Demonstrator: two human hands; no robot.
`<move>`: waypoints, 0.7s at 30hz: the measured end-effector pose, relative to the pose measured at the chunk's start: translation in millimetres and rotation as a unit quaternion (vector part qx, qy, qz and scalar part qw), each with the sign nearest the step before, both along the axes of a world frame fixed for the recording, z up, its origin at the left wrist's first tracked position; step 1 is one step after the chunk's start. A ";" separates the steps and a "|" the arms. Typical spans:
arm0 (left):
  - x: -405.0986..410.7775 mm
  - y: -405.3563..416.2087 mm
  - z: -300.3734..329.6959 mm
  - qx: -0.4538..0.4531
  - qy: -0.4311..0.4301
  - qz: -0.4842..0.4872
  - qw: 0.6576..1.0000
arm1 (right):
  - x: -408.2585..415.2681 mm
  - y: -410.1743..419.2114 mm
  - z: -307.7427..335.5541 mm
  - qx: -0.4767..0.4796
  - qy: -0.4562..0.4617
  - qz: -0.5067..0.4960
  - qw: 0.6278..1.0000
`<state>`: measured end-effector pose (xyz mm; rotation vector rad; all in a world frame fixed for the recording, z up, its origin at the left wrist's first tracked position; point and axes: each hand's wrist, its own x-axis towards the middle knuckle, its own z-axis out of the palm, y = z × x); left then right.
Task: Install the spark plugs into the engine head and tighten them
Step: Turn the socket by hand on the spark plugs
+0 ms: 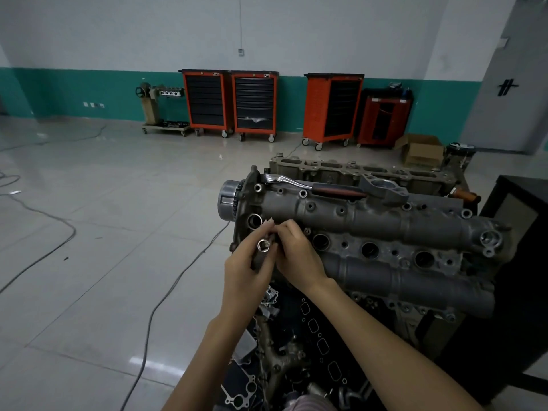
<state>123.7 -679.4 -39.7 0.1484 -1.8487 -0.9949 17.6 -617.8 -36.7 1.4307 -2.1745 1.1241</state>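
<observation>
The engine head lies lengthwise on a dark stand, its 4 spark plug wells facing up in a row between the 2 cam housings, so each bore is open to a tool coming straight down. The far-left well sits just beyond the person's fingertips; the other 3 run off to the right and look empty, though their depths are too dark to be sure.

Both hands meet over the near-left corner of the head. The left hand is wrapped around a long spark plug socket, holding it tilted with its bright open mouth turned up toward the person, which I take to be for loading or checking it. The right hand is closed in a pinch at the socket's far end, fingers bunched on something small; it is hidden, so I cannot tell whether that is a spark plug or part of the tool.

A ratchet wrench with a dark red-striped grip rests along the far edge of the head, likely parked within reach for tightening. No plug is plainly visible anywhere, so installation seems barely begun. Behind, orange tool carts line the green-banded wall, and cables trail across the tiled floor.
</observation>
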 end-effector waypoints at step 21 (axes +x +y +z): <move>-1.1 7.4 -2.8 0.091 0.071 0.073 0.991 | -1.4 3.4 -2.2 -0.038 -0.012 0.051 0.998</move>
